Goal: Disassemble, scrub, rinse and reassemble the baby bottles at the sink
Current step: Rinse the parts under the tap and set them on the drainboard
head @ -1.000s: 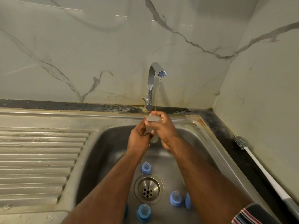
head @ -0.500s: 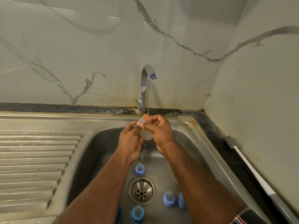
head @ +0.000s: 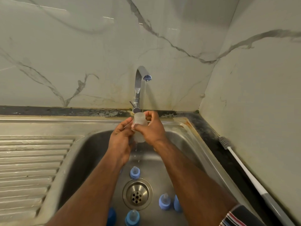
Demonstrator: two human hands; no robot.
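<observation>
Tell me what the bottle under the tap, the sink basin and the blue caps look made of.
Bottle: frosted translucent plastic, probably; light passes through cloudy.
Sink basin: brushed stainless steel, dull grey sheen with soft reflections.
Blue caps: matt blue plastic rings, each with a clear, likely silicone, teat.

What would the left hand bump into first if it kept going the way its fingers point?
Probably the bottle; the left hand already touches it. Past that is the faucet, though depth is unclear.
</observation>
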